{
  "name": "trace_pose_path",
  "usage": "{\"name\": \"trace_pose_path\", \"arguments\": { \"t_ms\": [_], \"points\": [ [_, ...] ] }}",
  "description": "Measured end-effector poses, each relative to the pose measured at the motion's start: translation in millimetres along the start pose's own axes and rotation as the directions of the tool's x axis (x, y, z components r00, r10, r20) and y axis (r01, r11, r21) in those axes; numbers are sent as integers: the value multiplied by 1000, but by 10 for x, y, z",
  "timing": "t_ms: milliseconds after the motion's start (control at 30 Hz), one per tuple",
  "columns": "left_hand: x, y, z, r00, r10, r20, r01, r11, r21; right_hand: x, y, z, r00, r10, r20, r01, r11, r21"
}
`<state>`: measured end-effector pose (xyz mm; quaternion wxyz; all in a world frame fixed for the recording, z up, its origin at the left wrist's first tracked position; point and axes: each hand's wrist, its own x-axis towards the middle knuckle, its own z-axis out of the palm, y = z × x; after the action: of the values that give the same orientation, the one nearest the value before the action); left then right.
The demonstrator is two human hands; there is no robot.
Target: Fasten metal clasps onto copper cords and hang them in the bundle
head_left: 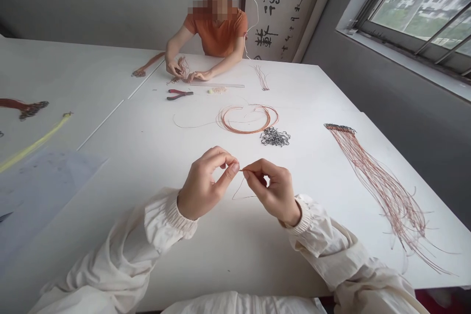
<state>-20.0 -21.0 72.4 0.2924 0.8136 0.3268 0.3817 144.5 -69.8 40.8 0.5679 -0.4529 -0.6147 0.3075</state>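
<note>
In front of my chest, above the white table [206, 260], my left hand [206, 181] pinches thumb against fingertips, close to my right hand [272, 186]. Between the two pinches shows a short bit of thin brown line [241, 170]. A loose length of it hangs in a bend below and passes behind my right hand. Whether a hook sits in the left fingertips is hidden. Just beyond my hands lie a pile of small dark metal hooks [275, 137] and a loose coil of orange-brown line [243, 131].
At the right lies a long bundle of hooked lines [371, 176]. Across the table a person in an orange top [217, 34] handles similar lines, near pliers [179, 93] and a clear ruler [217, 85]. A yellow bundle [37, 143] and plastic sheet [55, 181] lie left.
</note>
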Motion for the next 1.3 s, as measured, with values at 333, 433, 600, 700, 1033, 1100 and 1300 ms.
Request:
{"name": "trace_pose_path", "arguments": {
  "t_ms": [333, 433, 600, 700, 1033, 1100, 1300],
  "points": [
    [1, -121, 23, 930, 359, -80, -339, 920, 195, 121, -95, -66, 968, 250, 25, -247, 928, 280],
    [-2, -129, 23, 936, 350, -42, -330, 911, 247, 103, -89, -37, 969, 244, 41, -245, 923, 297],
    [19, -107, 9, 950, 311, 12, -304, 919, 250, 76, -89, -22, 977, 211, 21, -209, 943, 257],
    [31, -99, -6, 962, 271, -8, -265, 945, 194, 88, -106, -55, 972, 234, 30, -233, 937, 259],
    [15, -16, -92, 995, -11, 97, 16, 998, -54, 153, -108, -234, 910, 278, 307, -369, 881, 296],
    [18, -6, -88, 996, 3, 88, 1, 998, -55, 145, -93, -254, 904, 278, 326, -373, 885, 278],
    [-11, -10, -57, 999, 51, 16, -49, 994, -98, 128, -81, -290, 890, 274, 364, -386, 879, 281]
  ]
}}
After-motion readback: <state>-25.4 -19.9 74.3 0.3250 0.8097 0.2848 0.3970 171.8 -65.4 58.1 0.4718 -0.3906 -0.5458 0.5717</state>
